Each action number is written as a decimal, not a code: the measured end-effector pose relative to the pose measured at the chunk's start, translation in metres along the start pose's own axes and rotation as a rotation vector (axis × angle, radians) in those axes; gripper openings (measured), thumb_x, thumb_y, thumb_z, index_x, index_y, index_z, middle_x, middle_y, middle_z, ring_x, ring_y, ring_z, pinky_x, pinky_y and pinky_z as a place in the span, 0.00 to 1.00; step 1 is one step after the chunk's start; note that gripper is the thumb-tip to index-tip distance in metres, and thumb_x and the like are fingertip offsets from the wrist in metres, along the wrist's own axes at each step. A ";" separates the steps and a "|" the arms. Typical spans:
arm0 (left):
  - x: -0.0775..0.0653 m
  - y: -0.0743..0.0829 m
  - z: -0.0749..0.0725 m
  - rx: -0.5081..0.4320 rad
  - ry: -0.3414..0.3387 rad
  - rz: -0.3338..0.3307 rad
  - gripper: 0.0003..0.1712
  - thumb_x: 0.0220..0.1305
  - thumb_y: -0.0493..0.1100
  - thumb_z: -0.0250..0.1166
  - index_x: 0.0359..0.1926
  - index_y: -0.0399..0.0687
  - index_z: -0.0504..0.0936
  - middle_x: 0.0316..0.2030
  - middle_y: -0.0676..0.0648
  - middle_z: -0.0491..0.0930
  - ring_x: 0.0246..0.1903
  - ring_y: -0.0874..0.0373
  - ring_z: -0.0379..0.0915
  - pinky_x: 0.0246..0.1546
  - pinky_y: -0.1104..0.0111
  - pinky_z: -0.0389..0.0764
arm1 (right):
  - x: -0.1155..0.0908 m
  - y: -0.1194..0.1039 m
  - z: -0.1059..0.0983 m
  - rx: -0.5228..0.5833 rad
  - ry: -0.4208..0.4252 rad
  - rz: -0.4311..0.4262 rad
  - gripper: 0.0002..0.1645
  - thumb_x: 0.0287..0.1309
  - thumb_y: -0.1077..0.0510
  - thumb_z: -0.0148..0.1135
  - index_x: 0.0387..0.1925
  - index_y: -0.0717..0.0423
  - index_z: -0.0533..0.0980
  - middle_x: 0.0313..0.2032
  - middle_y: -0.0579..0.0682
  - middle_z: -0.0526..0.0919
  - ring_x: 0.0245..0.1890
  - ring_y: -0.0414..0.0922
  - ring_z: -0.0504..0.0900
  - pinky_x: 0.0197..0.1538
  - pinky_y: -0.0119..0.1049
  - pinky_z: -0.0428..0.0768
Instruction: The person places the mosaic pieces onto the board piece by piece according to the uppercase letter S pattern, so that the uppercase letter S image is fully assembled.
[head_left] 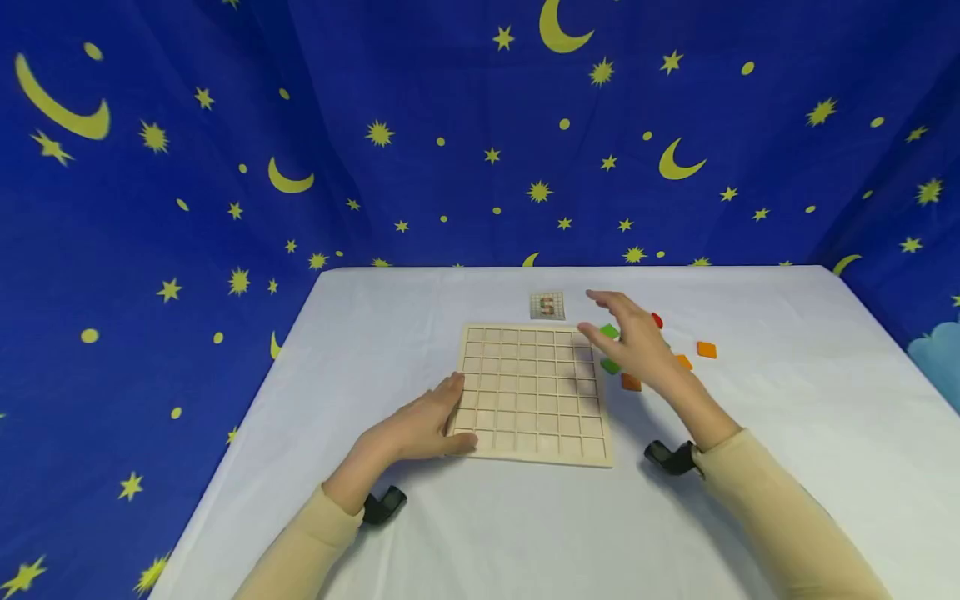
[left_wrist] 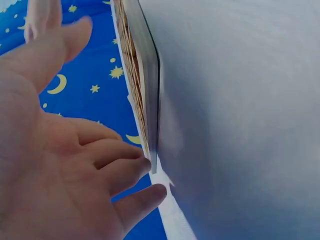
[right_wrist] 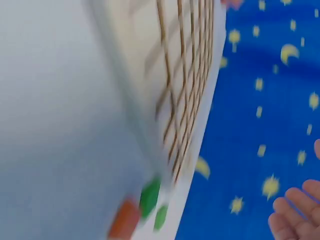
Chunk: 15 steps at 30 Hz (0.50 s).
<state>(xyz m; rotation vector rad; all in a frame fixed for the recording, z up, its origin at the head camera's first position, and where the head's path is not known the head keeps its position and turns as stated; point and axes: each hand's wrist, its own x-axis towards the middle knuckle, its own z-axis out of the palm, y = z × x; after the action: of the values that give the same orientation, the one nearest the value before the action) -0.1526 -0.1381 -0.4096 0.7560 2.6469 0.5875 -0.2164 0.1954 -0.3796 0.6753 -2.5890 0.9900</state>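
A square wooden grid board (head_left: 517, 392) lies flat on the white table, its cells bare. My left hand (head_left: 420, 423) rests at the board's lower left corner, fingers along the left side and thumb over the front edge. In the left wrist view the fingertips (left_wrist: 142, 165) come right at the board's rim. My right hand (head_left: 637, 342) is raised near the board's upper right corner, fingers and thumb spread, holding nothing. Under and around it lie green tiles (head_left: 611, 366), orange tiles (head_left: 707, 350) and a red piece (head_left: 657, 320), partly hidden by the hand.
A small card (head_left: 547, 306) printed with a grid and a coloured pattern lies behind the board. A blue cloth (head_left: 450, 183) with yellow stars and moons hangs behind and beside the white table (head_left: 360, 333). Each wrist carries a black camera mount (head_left: 385, 505).
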 end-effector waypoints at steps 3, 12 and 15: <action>-0.003 -0.003 0.002 -0.022 -0.040 -0.008 0.60 0.56 0.59 0.67 0.72 0.31 0.42 0.71 0.36 0.43 0.70 0.47 0.40 0.67 0.57 0.50 | 0.007 0.026 -0.018 0.080 0.049 0.072 0.31 0.60 0.53 0.63 0.61 0.63 0.67 0.58 0.61 0.72 0.55 0.58 0.72 0.55 0.54 0.72; -0.001 -0.008 0.005 0.017 -0.037 0.026 0.61 0.52 0.57 0.71 0.71 0.28 0.45 0.71 0.35 0.45 0.70 0.45 0.42 0.67 0.56 0.50 | 0.010 0.085 -0.046 0.414 0.027 0.550 0.40 0.63 0.40 0.53 0.66 0.63 0.61 0.61 0.59 0.66 0.51 0.45 0.72 0.57 0.43 0.72; 0.000 -0.011 0.006 0.023 -0.023 0.029 0.60 0.52 0.56 0.71 0.70 0.28 0.46 0.70 0.35 0.46 0.70 0.47 0.43 0.67 0.57 0.49 | 0.012 0.098 -0.044 0.444 0.004 0.621 0.44 0.62 0.38 0.54 0.67 0.63 0.59 0.62 0.60 0.64 0.51 0.44 0.71 0.61 0.47 0.68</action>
<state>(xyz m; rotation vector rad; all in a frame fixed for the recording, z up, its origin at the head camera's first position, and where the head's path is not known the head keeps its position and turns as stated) -0.1545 -0.1450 -0.4194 0.8047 2.6302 0.5544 -0.2736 0.2855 -0.3966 -0.0770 -2.6399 1.7733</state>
